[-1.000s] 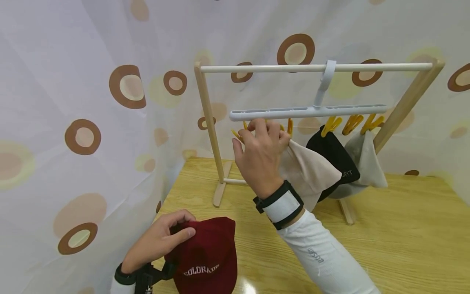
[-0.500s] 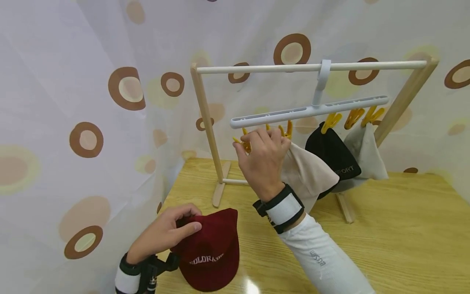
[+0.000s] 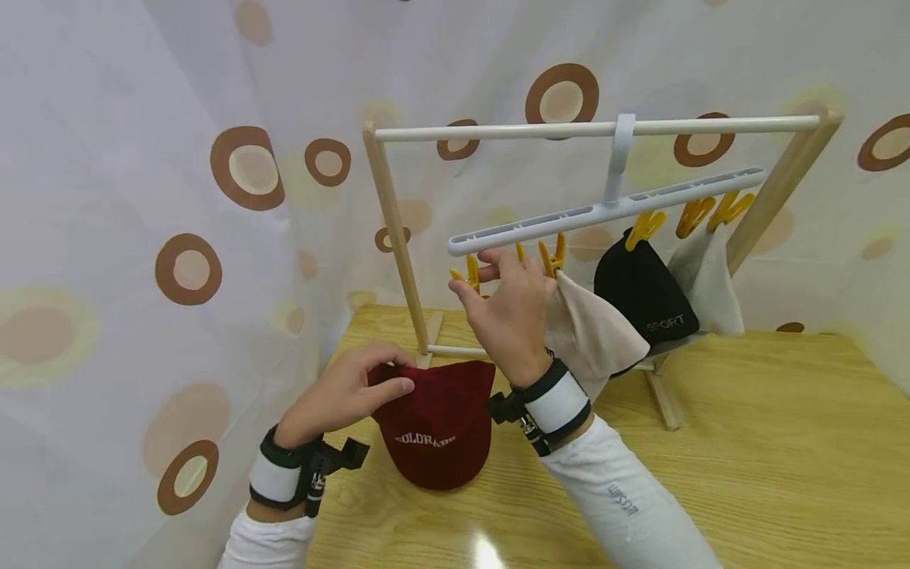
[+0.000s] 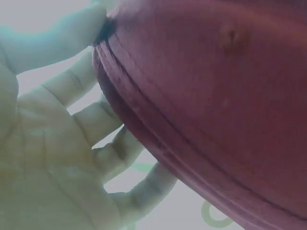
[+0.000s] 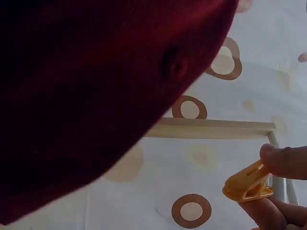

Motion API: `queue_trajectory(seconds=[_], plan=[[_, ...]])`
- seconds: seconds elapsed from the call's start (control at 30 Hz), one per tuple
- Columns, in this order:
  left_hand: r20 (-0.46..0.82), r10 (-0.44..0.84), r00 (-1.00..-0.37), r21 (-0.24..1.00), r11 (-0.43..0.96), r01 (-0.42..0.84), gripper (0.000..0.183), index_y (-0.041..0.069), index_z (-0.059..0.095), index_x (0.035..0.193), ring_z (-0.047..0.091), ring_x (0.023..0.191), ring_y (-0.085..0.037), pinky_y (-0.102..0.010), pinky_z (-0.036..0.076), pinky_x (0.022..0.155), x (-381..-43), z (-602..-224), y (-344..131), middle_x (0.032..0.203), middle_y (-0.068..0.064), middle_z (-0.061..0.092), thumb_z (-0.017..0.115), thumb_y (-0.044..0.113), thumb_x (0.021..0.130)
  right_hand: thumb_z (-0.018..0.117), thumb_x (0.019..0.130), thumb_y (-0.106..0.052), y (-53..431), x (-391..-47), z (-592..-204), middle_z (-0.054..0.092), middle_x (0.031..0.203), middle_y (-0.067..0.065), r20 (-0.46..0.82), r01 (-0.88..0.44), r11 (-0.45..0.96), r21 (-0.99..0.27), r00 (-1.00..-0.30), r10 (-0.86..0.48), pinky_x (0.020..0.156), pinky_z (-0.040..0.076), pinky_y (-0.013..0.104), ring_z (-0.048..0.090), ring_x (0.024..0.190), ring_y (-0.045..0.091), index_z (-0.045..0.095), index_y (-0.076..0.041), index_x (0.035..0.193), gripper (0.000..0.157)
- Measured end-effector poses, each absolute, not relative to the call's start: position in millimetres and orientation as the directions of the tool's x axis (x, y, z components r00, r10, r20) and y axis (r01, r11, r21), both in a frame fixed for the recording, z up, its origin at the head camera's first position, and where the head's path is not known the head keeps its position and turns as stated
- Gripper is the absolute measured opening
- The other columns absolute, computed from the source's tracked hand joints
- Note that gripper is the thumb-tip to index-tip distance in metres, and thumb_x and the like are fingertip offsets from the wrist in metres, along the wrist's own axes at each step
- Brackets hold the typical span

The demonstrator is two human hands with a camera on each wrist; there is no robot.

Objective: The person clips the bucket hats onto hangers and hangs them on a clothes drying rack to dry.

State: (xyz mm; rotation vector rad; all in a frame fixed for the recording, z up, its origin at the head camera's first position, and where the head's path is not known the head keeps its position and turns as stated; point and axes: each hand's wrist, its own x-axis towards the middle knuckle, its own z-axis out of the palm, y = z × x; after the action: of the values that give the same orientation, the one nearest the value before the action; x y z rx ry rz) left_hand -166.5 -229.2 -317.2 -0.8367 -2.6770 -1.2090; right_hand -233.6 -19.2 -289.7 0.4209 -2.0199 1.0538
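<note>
My left hand (image 3: 348, 391) pinches a dark red baseball cap (image 3: 442, 415) by its edge, brim hanging down and white "COLORADO" lettering outward. In the left wrist view, thumb and index finger meet on the cap's seam (image 4: 158, 129) while the other fingers spread behind it. My right hand (image 3: 515, 312) grips a yellow clip (image 5: 247, 184) between thumb and fingers, under the left end of a pale hanger (image 3: 526, 231). The red cap fills much of the right wrist view, close beside the clip but apart from it.
From the hanger's other yellow clips (image 3: 645, 229) hang a beige cap (image 3: 597, 328), a black "SPORT" cap (image 3: 640, 288) and a light grey cap (image 3: 714, 288). A wooden rack with a white rail (image 3: 490, 133) stands on the wood-grain table (image 3: 775, 442), before a patterned curtain (image 3: 298, 71).
My left hand has carried the red cap up and to the right, toward the rack. The hanger has tilted, left end lower and right end higher; my right hand stays at the clip.
</note>
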Motion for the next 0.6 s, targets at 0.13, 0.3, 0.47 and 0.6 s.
queue_trajectory(seconds=[0.13, 0.3, 0.47, 0.6], plan=[[0.309, 0.465, -0.830, 0.626, 0.557, 0.546, 0.009, 0.014, 0.071, 0.101, 0.060, 0.098, -0.014, -0.033, 0.052, 0.089, -185, -312, -220, 0.100, 0.000, 0.070, 0.068, 0.014, 0.093, 0.084, 0.079, -0.025, -16, -233, -289, 0.076, 0.093, 0.014, 0.752, -0.587, 0.606, -0.537, -0.658, 0.029, 0.075, 0.032, 0.048, 0.054, 0.085, 0.034, 0.073, -0.003, 0.108, 0.038], [0.289, 0.516, -0.806, 0.618, 0.542, 0.569, 0.010, 0.009, 0.070, 0.103, 0.060, 0.094, -0.017, -0.037, 0.052, 0.086, -210, -306, -211, 0.100, -0.005, 0.068, 0.066, 0.012, 0.094, 0.083, 0.080, -0.024, -12, -233, -287, 0.077, 0.093, 0.015, 0.703, -0.584, 0.569, -0.579, -0.711, -0.013, 0.076, 0.035, 0.050, 0.058, 0.091, 0.034, 0.075, -0.003, 0.105, 0.034], [0.253, 0.538, -0.804, 0.633, 0.536, 0.559, 0.015, 0.008, 0.069, 0.108, 0.059, 0.091, -0.018, -0.037, 0.051, 0.083, -230, -301, -204, 0.104, -0.007, 0.067, 0.064, 0.013, 0.095, 0.082, 0.081, -0.023, -8, -236, -288, 0.077, 0.091, 0.014, 0.649, -0.565, 0.518, -0.642, -0.760, -0.025, 0.069, 0.040, 0.043, 0.065, 0.085, 0.031, 0.076, -0.005, 0.101, 0.028], [0.235, 0.526, -0.817, 0.673, 0.518, 0.528, 0.016, 0.009, 0.068, 0.110, 0.059, 0.090, -0.019, -0.031, 0.051, 0.078, -240, -299, -196, 0.105, -0.006, 0.066, 0.064, 0.015, 0.095, 0.080, 0.083, -0.022, -7, -237, -290, 0.078, 0.092, 0.013, 0.634, -0.561, 0.482, -0.673, -0.773, -0.015, 0.054, 0.039, 0.030, 0.066, 0.072, 0.026, 0.076, -0.006, 0.102, 0.025]])
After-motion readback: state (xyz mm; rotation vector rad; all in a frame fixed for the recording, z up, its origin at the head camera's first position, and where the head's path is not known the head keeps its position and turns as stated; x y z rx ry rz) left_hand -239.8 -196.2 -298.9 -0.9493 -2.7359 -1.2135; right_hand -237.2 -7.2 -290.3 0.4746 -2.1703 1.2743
